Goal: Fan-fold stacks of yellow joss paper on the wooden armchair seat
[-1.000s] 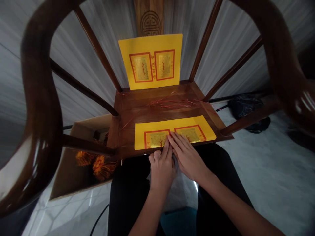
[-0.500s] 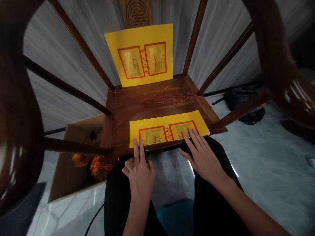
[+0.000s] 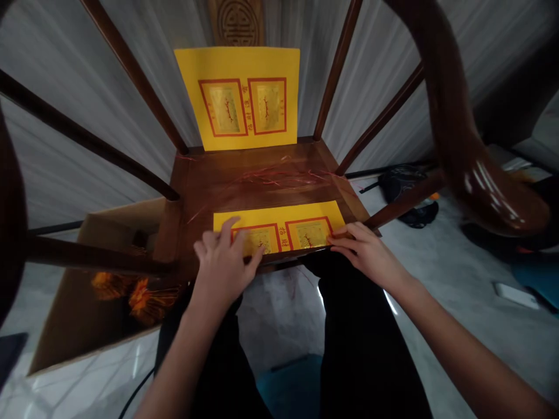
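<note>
A sheet of yellow joss paper [image 3: 282, 216] lies along the front edge of the wooden seat, its red-framed gold panels cut off at that edge. Whether it is folded there or bent down I cannot tell. Over its left end, my left hand [image 3: 220, 262] is open, with fingers spread and slightly blurred. My right hand [image 3: 371, 253] has its fingers and thumb closed on the sheet's right front corner. Behind, a second yellow joss paper [image 3: 245, 64] leans upright against the chair back, both of its gold panels showing.
Loose thin red strings [image 3: 288, 176] lie across the chair seat [image 3: 201, 174]. Curved armrests [image 3: 463, 134] and spindles rise around it. To the left stands a cardboard box [image 3: 65, 326] with orange paper bundles [image 3: 148, 299]. A black bag [image 3: 406, 192] rests on the floor at right.
My left hand has gone from two fingers pressing the sheet's front edge to spread over its left end. My right hand has slid from the right panel to the right corner. The view shifted.
</note>
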A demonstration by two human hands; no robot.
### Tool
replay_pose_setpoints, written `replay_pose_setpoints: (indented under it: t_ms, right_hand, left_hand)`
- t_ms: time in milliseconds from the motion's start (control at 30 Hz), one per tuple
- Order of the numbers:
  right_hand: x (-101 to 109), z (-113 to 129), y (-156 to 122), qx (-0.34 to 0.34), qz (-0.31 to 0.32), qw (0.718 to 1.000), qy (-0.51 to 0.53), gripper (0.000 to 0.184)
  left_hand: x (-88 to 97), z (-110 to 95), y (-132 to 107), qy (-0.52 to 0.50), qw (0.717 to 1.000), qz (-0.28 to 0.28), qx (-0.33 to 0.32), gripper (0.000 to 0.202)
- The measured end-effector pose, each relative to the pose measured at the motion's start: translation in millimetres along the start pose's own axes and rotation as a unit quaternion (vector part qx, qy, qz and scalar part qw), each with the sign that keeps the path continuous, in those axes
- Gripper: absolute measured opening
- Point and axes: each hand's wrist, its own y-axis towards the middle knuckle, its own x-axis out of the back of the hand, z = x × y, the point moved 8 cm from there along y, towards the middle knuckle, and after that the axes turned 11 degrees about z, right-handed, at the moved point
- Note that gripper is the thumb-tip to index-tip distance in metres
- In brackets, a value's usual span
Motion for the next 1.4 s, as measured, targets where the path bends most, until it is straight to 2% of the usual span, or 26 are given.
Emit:
replay_pose_setpoints:
  t_ms: [67, 133, 200, 267, 400, 633, 967, 1067, 1200, 1400]
  right_hand:
    - [2.0, -5.8, 4.5, 0.018, 0.004, 1.0, 0.022, 0.019]
    - [1.9, -8.4, 6.6, 0.026, 0.013, 0.999, 0.035, 0.016]
    - [0.8, -7.9, 6.1, 0.026, 0.016, 0.999, 0.041, 0.016]
    - [0.1, -5.1, 2.9, 0.02, 0.001, 0.999, 0.041, 0.016]
    - [-2.9, 3.9, -7.8, 0.018, -0.047, 0.998, 0.032, 0.019]
    - [-10.5, 11.4, -14.8, 0.045, -0.049, 0.998, -0.012, 0.028]
    - [-6.2, 21.6, -11.5, 0.076, -0.066, 0.994, 0.05, 0.023]
    - [-6.7, 19.8, -6.2, 0.072, -0.044, 0.995, 0.058, 0.024]
    - [-6.3, 17.3, 5.6, 0.087, 0.022, 0.994, 0.057, 0.027]
    - [-5.8, 15.4, 17.2, 0.113, 0.068, 0.99, 0.042, 0.025]
  left_hand:
    - [-8.4, -14.8, 38.8, -0.047, 0.991, 0.086, -0.094, 0.05]
    - [-21.2, -27.5, 69.1, -0.093, 0.971, 0.171, -0.14, 0.066]
    - [-33.7, -38.3, 85.6, -0.126, 0.95, 0.233, -0.164, 0.078]
    - [-40.9, -44.5, 90.4, -0.143, 0.941, 0.254, -0.173, 0.085]
    - [-42.8, -46.9, 83.0, -0.13, 0.943, 0.248, -0.182, 0.095]
    - [-43.6, -46.7, 73.3, -0.106, 0.937, 0.27, -0.195, 0.108]
    - [-46.8, -49.3, 66.0, -0.107, 0.94, 0.249, -0.206, 0.105]
    - [-47.3, -50.0, 64.8, -0.108, 0.94, 0.243, -0.214, 0.105]
    - [-48.2, -49.5, 61.6, -0.109, 0.941, 0.241, -0.211, 0.106]
    - [-49.3, -48.0, 61.6, -0.09, 0.942, 0.254, -0.199, 0.124]
